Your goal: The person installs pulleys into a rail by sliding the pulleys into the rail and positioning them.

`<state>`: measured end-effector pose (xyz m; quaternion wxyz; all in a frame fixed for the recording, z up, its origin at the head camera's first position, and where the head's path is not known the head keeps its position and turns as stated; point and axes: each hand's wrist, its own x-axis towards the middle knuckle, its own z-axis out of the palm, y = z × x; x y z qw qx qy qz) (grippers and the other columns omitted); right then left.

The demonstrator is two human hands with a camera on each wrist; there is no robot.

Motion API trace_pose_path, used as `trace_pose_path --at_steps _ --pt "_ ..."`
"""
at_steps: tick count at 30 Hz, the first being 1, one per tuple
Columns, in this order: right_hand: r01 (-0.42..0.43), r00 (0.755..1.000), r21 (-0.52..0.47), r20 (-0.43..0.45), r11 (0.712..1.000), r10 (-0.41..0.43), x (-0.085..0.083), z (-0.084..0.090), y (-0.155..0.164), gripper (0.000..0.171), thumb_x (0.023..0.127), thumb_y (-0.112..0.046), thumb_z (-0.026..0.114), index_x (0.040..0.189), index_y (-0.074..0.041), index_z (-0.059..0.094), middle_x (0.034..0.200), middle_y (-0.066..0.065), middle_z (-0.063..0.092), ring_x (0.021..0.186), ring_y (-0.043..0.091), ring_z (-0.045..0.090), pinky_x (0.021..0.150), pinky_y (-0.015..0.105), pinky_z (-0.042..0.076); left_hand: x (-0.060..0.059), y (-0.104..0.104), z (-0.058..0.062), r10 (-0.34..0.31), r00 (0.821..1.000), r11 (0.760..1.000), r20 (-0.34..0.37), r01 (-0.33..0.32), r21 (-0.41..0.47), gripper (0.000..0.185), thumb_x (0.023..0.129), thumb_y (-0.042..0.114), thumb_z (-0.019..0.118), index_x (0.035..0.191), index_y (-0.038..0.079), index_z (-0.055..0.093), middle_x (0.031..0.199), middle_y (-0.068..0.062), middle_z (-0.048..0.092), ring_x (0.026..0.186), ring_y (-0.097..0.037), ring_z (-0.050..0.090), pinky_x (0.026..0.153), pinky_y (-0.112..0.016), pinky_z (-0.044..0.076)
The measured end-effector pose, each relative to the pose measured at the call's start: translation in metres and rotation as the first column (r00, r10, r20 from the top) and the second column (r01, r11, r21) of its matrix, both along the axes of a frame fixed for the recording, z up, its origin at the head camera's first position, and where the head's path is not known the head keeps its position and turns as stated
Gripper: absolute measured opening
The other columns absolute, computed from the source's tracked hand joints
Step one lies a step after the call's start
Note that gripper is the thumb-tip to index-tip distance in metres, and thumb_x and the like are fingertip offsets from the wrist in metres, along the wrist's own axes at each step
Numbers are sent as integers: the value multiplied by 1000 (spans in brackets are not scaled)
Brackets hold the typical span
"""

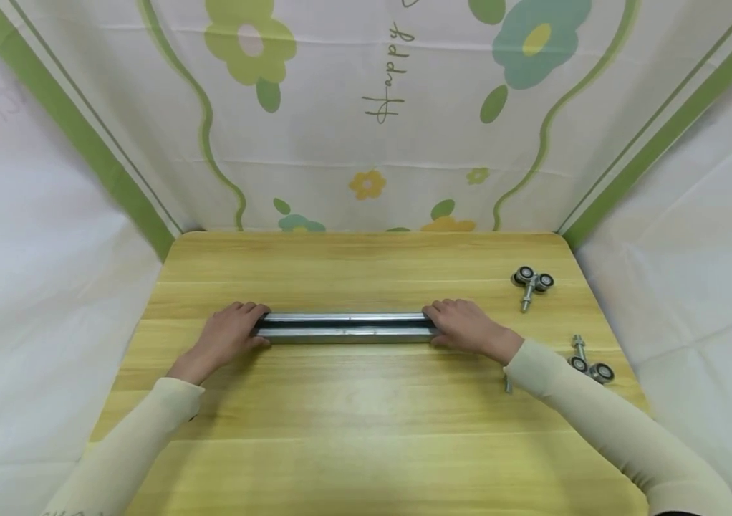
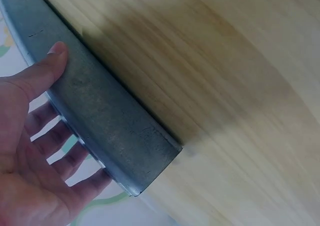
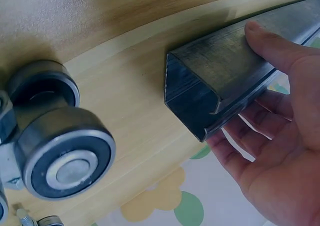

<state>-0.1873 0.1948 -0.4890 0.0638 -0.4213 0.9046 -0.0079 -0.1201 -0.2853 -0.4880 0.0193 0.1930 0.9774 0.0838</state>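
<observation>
Rail [image 1: 345, 327] on table [image 1: 366, 430], fingers [image 2: 55, 136] gripping both ends

Both arms wear long, snug cream sleeves [image 1: 598, 416] — plain, ending at the wrists.

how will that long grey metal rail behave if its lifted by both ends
The long grey metal channel rail will probably stay stiff and not sag, since its end shows a folded box section. It looks fairly heavy for its slim size. With flat sides it should not roll on the wooden table, though smooth metal may slip in the left hand and right hand.
</observation>
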Motion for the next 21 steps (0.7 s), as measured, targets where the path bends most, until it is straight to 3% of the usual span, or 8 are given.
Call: trace_pose_path --at_steps 9,21 --pt "-2 999 -32 -45 999 0 2 -5 3 63 88 -36 89 134 -1 63 112 14 72 95 29 70 79 46 61 0 -2 -5 -4 1000 1000 1 4 28 59 89 32 87 135 4 64 124 -19 70 111 -41 65 86 -62 57" --pt "86 996 -91 -11 992 -87 12 -2 15 64 93 -38 84 140 1 62 126 17 70 112 33 69 96 51 58 -2 0 -6 2 999 999 32 -3 45 61 89 34 87 136 3 64 125 -20 70 112 -41 65 92 -62 55"
